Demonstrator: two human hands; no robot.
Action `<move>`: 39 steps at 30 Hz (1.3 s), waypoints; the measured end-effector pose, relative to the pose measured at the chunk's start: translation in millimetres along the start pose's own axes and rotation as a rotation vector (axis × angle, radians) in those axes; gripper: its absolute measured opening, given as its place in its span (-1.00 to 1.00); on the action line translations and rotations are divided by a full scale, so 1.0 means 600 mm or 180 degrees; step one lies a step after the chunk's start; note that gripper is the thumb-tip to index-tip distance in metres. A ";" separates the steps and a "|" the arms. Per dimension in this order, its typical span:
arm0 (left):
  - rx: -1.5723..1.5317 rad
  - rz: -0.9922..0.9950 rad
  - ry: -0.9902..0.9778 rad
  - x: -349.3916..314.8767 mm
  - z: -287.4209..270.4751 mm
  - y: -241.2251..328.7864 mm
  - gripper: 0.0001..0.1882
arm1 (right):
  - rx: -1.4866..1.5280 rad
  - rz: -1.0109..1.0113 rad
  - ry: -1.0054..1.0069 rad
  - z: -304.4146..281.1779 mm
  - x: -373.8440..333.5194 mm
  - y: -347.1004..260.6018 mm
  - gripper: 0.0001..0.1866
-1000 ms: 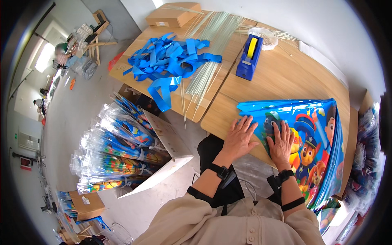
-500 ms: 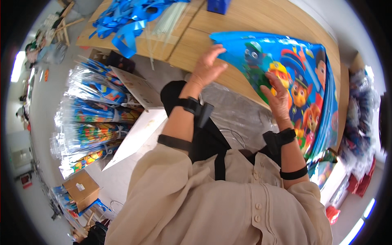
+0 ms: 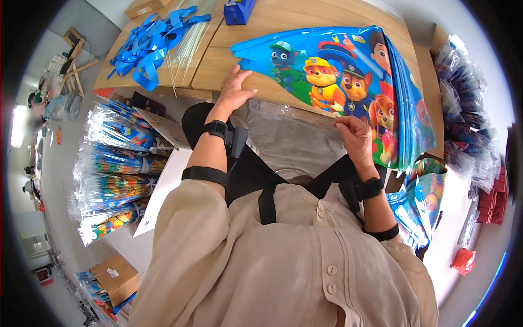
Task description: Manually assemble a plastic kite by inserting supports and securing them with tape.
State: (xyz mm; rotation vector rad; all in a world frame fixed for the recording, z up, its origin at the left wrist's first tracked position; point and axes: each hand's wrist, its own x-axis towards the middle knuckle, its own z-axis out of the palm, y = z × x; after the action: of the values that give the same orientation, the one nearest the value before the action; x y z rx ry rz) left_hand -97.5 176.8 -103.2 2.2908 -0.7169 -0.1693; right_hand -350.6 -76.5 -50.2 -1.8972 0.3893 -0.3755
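Observation:
A fan-shaped stack of glossy blue plastic sheets (image 3: 327, 82), printed with cartoon dogs, lies on the wooden table (image 3: 305, 16). Its narrow tip points left and its folded layers show along the right side. My left hand (image 3: 234, 92) is open over the table's near edge, just below that tip, fingers apart and holding nothing I can see. At the stack's near edge, my right hand (image 3: 357, 141) is closed in a pinch. Whatever lies between its fingertips, if anything, is too small to make out.
Blue ribbons (image 3: 146, 49) and thin pale rods (image 3: 190, 41) lie at the table's left. Behind them stands a blue tape dispenser (image 3: 238, 12). Bundles of wrapped printed sheets (image 3: 117, 163) fill a box on my left. More plastic-wrapped bundles (image 3: 468, 109) are at right.
My right hand has drawn back from over the printed sheets to their near edge, its fingers now pinched. The view has shifted, and my left hand stays near the tip.

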 end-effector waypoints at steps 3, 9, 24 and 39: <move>-0.0211 -0.0042 -0.0116 0.002 0.000 -0.005 -0.32 | 0.0097 0.0060 0.0044 -0.004 -0.020 0.012 -0.92; 0.0307 -0.0006 -0.0037 0.000 0.011 0.005 -0.35 | 0.0207 0.0247 0.0096 -0.016 -0.028 -0.005 -0.91; 0.0560 -0.0005 -0.0025 -0.005 0.012 0.013 -0.37 | 0.0383 0.0136 0.0262 -0.046 -0.028 -0.077 -0.91; 0.0523 0.0102 0.0046 -0.003 0.016 0.004 -0.36 | 0.0000 0.0090 0.0079 -0.038 -0.063 -0.069 -0.91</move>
State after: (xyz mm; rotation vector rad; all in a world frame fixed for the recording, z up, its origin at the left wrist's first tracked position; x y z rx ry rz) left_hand -103.3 170.5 -108.8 2.4319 -0.7852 -0.0812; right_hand -390.4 -65.0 -6.6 -1.8867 0.4323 -0.3803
